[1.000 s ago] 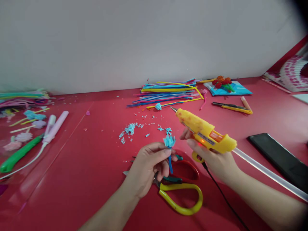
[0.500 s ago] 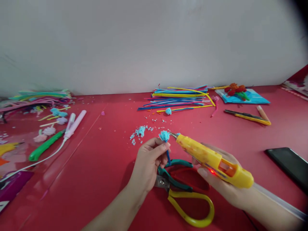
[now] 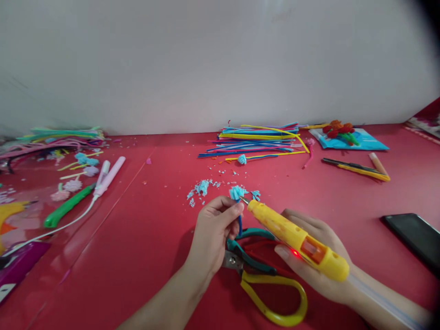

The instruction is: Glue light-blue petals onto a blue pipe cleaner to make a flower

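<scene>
A small blue paper flower with a frayed, tufted head stands roughly upright on a thin blue stem, pinched between fingertips just above the red table. A yellow glue gun lies slanted beside it, a red light glowing on its side, its metal nozzle at the tuft, seemingly touching it, though the contact is too small to confirm.

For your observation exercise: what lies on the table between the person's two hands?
In the head view, scissors lie between the left hand and right hand: teal handles over a yellow loop. Above them, the glue gun nozzle meets the blue tuft.
</scene>
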The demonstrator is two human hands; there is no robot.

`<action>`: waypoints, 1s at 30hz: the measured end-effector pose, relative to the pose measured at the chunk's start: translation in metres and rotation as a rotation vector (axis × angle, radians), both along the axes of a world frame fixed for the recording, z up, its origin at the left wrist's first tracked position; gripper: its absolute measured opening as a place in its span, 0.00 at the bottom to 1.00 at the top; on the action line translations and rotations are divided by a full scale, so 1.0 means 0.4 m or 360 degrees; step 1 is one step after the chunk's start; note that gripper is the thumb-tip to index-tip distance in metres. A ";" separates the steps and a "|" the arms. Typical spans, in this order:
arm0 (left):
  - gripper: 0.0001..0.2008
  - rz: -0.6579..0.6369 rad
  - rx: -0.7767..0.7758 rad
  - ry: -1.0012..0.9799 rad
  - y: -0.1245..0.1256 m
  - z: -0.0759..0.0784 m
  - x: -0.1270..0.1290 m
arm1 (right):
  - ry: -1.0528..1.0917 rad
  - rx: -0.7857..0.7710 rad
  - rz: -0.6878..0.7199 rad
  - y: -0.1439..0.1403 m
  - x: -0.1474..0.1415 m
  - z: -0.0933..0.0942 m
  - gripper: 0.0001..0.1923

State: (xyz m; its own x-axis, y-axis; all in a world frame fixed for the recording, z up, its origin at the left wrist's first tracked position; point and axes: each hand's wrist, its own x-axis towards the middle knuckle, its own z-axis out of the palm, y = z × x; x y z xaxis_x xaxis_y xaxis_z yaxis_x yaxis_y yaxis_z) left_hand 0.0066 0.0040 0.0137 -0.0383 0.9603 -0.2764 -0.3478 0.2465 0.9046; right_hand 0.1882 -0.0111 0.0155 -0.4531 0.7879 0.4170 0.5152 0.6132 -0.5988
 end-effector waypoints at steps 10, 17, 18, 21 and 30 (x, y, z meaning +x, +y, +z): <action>0.10 0.0019 -0.0041 -0.0006 -0.004 0.008 0.005 | -0.0074 -0.0038 -0.0078 -0.004 0.003 -0.007 0.12; 0.10 -0.0014 -0.0031 -0.0038 -0.004 0.005 0.003 | -0.0095 -0.0083 -0.0097 -0.004 0.003 -0.010 0.12; 0.10 -0.0016 -0.0029 -0.0041 -0.004 0.005 0.003 | -0.0098 -0.0095 -0.0101 -0.004 0.002 -0.011 0.13; 0.10 -0.0011 -0.0031 -0.0046 -0.004 0.004 0.003 | -0.0104 -0.0095 -0.0105 -0.004 0.001 -0.012 0.12; 0.10 0.0013 -0.0038 -0.0054 -0.004 0.006 0.005 | -0.0123 -0.0088 -0.0122 -0.004 0.002 -0.006 0.11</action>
